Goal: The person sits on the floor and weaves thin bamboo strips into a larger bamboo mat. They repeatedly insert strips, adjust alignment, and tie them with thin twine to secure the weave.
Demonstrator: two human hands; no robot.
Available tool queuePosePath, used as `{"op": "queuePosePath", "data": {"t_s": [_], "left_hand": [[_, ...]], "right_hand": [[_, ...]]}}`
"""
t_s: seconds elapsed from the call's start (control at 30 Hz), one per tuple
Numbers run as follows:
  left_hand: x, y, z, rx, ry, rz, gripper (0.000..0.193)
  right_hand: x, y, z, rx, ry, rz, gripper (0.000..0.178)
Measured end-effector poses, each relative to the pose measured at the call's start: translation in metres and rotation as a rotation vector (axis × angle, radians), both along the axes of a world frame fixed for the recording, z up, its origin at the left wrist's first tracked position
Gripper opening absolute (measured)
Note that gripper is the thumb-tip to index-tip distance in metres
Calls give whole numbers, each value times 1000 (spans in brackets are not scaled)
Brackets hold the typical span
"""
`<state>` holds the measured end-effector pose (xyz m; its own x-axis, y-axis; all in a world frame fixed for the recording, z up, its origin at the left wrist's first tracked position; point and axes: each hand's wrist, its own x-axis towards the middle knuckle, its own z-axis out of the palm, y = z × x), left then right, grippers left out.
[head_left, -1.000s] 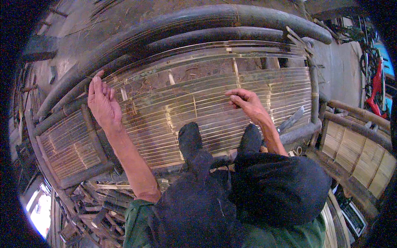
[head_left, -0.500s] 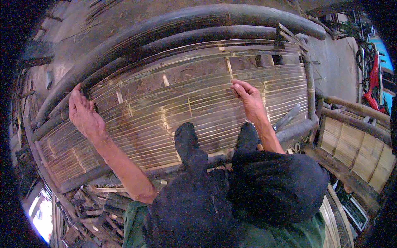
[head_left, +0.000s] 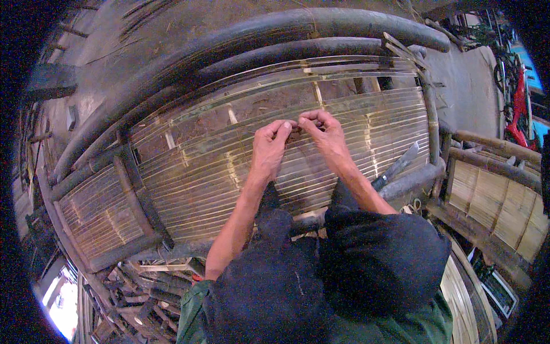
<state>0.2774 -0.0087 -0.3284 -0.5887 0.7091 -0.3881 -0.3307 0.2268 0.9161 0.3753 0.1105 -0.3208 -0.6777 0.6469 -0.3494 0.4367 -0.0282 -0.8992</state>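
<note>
Pinching fingers (head_left: 285, 127) over bamboo slat panel (head_left: 366, 123)

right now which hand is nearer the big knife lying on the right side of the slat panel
Right. The right hand works at the panel's middle, on the side where the knife lies by the frame pole. The left hand sits just beyond it, fingertips meeting, farther from the blade.

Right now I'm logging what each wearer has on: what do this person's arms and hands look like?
Both forearms are bare, with no sleeves showing. The left hand and right hand wear no gloves; no watch or ring shows on the wrists or fingers. No markings can be made out.
</note>
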Motion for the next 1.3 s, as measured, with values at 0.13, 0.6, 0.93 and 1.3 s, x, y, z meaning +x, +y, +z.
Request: {"op": "queuePosePath", "data": {"t_s": [0.13, 0.6, 0.93, 1.3], "left_hand": [[7, 3, -7, 11, -44, 14, 25], [10, 0, 8, 16, -128, -84, 25], [14, -2, -12, 38, 133, -101, 24], [-88, -11, 80, 442, -647, 412, 13]], "right_hand": [[-2, -8, 1, -265, 84, -63, 25], [-3, -12, 10, -690, 121, -163, 23], [-1, -11, 2, -563, 96, -99, 24], [5, 0, 44, -589, 51, 775, 29]]}}
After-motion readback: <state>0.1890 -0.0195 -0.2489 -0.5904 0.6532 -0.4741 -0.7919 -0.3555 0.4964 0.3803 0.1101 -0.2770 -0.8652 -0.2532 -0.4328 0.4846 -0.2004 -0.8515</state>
